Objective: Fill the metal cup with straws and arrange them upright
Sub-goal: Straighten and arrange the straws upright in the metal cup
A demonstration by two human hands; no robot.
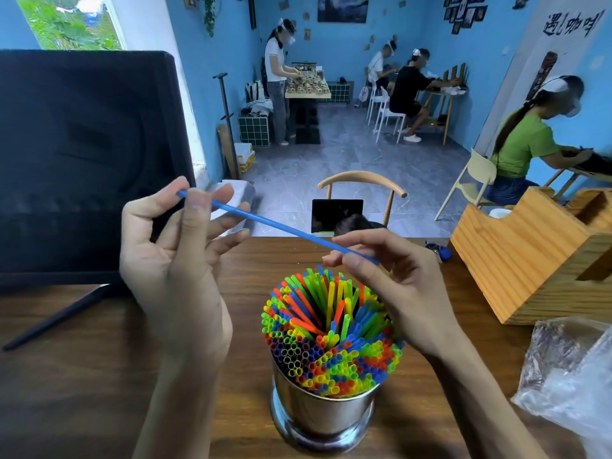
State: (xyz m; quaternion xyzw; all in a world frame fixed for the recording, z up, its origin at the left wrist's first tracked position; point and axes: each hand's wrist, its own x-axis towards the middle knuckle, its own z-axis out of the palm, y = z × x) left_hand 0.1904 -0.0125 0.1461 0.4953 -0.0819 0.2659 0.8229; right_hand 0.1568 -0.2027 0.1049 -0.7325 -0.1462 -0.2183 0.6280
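Above the straw-packed metal cup (323,412), left hand (172,260) and right hand (394,286) pinch a blue straw (275,226).

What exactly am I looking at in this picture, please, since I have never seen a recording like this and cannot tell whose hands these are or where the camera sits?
There is no machine here. One wide-angle camera is worn on a person's head and looks forward and down, so the two bare hands are that person's own.

The left hand and the right hand each pinch one end of a single blue straw, held roughly level above a metal cup. The cup stands on a wooden table and is packed with coloured straws, most of them roughly upright.

Also on the table: a dark monitor on the left, a wooden box on the right, and a crumpled clear plastic bag at the right edge. Other people work at tables in the blue room behind.
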